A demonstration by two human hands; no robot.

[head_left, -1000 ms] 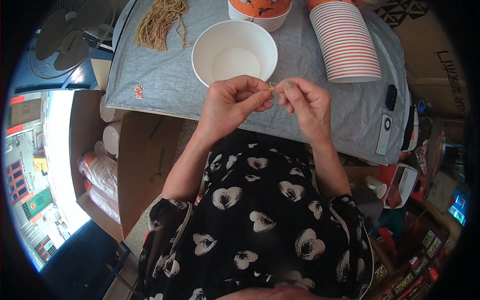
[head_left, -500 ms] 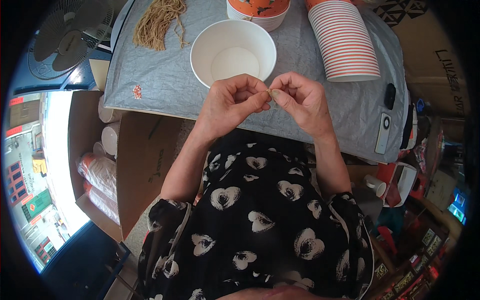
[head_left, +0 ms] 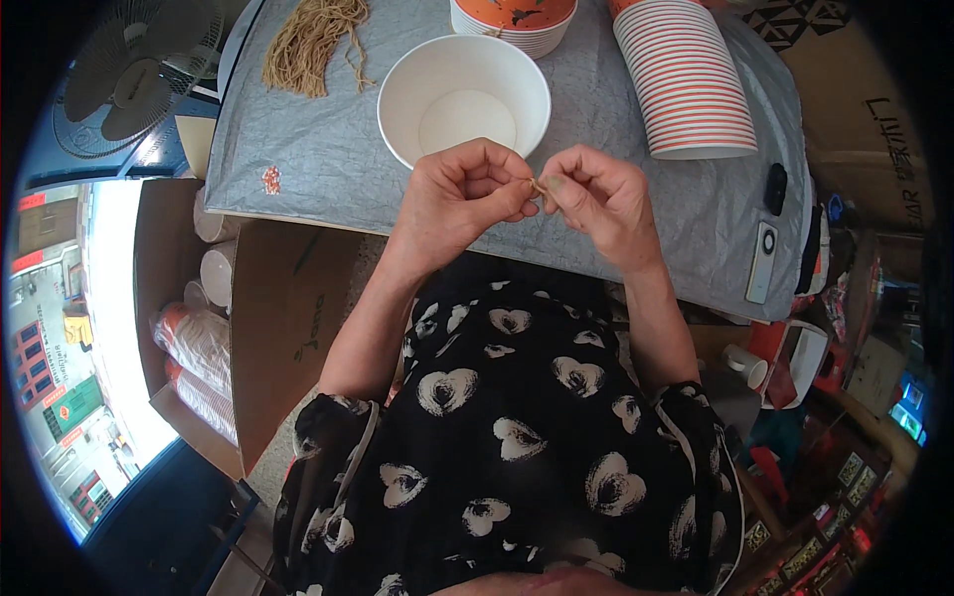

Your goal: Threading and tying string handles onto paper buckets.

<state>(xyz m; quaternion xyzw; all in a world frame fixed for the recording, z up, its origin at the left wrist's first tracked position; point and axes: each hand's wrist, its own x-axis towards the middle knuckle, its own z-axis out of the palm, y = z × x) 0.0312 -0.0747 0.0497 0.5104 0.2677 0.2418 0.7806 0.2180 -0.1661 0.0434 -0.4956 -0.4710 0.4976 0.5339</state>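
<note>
Spanning the left hand [head_left: 449, 204] and right hand [head_left: 608, 207], clamped in both pinches, is seemingly twine [head_left: 538, 186]; that cardboard box [head_left: 283, 338] holds wrapped paper tubs [head_left: 195, 348].

On the table [head_left: 333, 159], the bowl [head_left: 403, 104] stands before a stack [head_left: 514, 18] (cut off at the top), twine [head_left: 311, 48] to its left, tubs [head_left: 691, 89] to its right. On the near side, a strand [head_left: 538, 187] lies between the left hand [head_left: 459, 204] and right hand [head_left: 606, 204]. Bits [head_left: 271, 180] lie left front, a device [head_left: 762, 263] right front. Below the table's left front, a box [head_left: 288, 338] holds packs [head_left: 194, 348]; a fan [head_left: 129, 91] is behind.
</note>
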